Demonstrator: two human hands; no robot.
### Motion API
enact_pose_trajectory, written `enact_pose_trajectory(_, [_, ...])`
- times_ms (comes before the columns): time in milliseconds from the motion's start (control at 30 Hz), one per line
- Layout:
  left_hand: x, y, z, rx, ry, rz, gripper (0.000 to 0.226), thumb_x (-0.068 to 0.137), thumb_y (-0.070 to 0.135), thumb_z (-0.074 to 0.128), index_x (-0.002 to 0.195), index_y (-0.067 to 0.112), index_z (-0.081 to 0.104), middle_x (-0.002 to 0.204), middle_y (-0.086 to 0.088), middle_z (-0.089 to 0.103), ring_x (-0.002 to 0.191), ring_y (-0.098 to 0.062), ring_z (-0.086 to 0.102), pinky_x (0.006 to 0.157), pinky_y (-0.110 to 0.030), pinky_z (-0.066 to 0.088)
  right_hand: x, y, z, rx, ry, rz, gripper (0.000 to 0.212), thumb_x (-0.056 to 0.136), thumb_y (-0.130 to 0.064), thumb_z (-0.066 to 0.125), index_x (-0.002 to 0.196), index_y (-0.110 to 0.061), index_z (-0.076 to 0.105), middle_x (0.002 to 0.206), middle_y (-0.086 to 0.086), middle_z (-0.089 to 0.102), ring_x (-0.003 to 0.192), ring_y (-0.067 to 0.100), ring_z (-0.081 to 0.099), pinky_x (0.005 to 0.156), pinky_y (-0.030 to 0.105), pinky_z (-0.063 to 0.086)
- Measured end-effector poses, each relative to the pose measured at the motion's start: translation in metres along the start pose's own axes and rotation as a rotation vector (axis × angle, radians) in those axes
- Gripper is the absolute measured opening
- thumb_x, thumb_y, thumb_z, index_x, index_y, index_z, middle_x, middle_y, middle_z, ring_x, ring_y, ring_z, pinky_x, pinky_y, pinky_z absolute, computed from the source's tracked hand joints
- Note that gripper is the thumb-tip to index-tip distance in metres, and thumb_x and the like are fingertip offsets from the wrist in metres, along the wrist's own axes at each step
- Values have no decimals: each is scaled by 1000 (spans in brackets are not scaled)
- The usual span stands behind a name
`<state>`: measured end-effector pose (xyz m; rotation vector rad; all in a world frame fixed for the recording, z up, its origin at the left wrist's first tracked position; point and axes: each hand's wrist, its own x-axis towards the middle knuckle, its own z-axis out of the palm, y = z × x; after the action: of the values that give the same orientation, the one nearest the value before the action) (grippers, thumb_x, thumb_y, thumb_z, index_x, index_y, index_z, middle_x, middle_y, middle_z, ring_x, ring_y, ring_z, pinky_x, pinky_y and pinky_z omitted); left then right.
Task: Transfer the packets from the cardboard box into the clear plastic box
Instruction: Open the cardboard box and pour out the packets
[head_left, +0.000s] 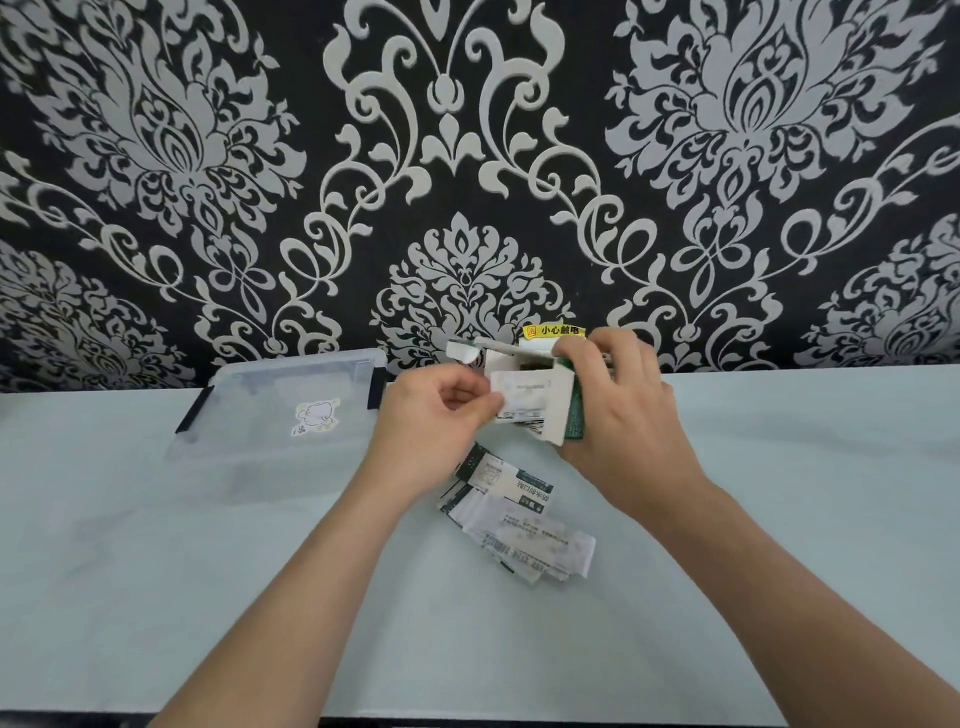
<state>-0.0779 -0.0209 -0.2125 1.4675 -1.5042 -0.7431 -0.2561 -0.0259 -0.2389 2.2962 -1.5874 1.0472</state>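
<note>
Steadying the opened cardboard box (563, 410) above the worktop (779, 493), the right hand (618, 415) grips it while left hand (431, 415) fingers (491, 402) pinch a packet (519, 389) free, clear plastic box (280, 421) waiting left.

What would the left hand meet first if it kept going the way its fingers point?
The left hand points right, fingers pinching a white packet at the opened cardboard box held by the right hand. Going on, it would probably press into that box first; depth is unclear.
</note>
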Motion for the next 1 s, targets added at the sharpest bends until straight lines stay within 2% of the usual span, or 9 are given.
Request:
enact_pose_trajectory(167, [1, -9, -13, 229, -174, -51, 12, 85, 10, 70, 81, 18, 62, 76, 3, 73, 73, -9, 70, 77, -32, 55, -3, 15, -2, -126, -17, 4, 77, 58, -34, 88, 123, -21, 48, 116, 3, 41, 104, 23, 40, 75, 44, 47])
enact_pose_trajectory(267, [-3, -7, -13, 498, -268, -7, 35, 81, 24, 72, 113, 27, 57, 108, 14, 65, 95, -7, 63, 89, -29, 50, -9, 16, 1, -157, -9, -11, 77, 56, -34, 89, 122, -20, 50, 116, 4, 41, 104, 24, 39, 77, 44, 45])
enact_pose_trajectory(400, [-11, -6, 6, 326, -285, -8, 47, 79, 49, 70, 121, 35, 53, 108, 17, 64, 94, -8, 63, 87, -35, 53, -16, 14, 5, -188, 23, -24, 78, 52, -28, 90, 119, -18, 52, 113, 6, 42, 100, 24, 37, 77, 44, 43])
enact_pose_trajectory(600, [-7, -13, 9, 286, -183, 12, 36, 78, 18, 77, 112, 23, 65, 93, 11, 64, 83, -15, 63, 81, -31, 54, -19, 22, 6, -139, 6, 5, 74, 56, -26, 88, 120, -19, 51, 113, 4, 40, 101, 23, 38, 75, 42, 44])
enact_pose_trajectory(700, [-6, -16, 4, 318, -208, 64, 51, 83, 5, 64, 124, 35, 60, 103, 11, 62, 87, -8, 60, 82, -19, 50, -19, 29, 2, -79, 30, 48, 69, 61, -26, 84, 121, -20, 50, 114, 4, 40, 102, 24, 40, 74, 41, 44])
enact_pose_trajectory(767, [-7, -15, 6, 316, -230, 104, 54, 84, 5, 59, 129, 35, 57, 113, 11, 58, 94, -9, 59, 90, -26, 49, -18, 32, -1, -74, 34, 77, 68, 62, -26, 83, 121, -21, 50, 115, 3, 39, 103, 24, 39, 77, 42, 43])
enact_pose_trajectory(867, [-12, -17, 17, 389, -326, 181, 60, 83, 34, 69, 138, 32, 46, 137, 15, 42, 126, -9, 40, 111, -31, 33, -17, 36, -2, -44, 12, 116, 66, 65, -28, 80, 124, -23, 49, 122, 3, 43, 108, 24, 41, 81, 45, 42])
enact_pose_trajectory(933, [-15, -20, 24, 572, -349, 236, 72, 80, 47, 69, 143, 34, 37, 147, 15, 31, 135, -10, 25, 113, -28, 23, -18, 37, -3, 2, -3, 127, 63, 69, -31, 78, 125, -23, 48, 125, 1, 46, 110, 22, 42, 83, 45, 41])
enact_pose_trajectory(1000, [-15, -25, 27, 640, -308, 298, 69, 83, 37, 68, 144, 28, 37, 149, 9, 35, 134, -14, 30, 110, -25, 25, -18, 38, -4, 59, -9, 137, 60, 71, -32, 76, 124, -24, 47, 124, -3, 47, 109, 19, 41, 83, 43, 39])
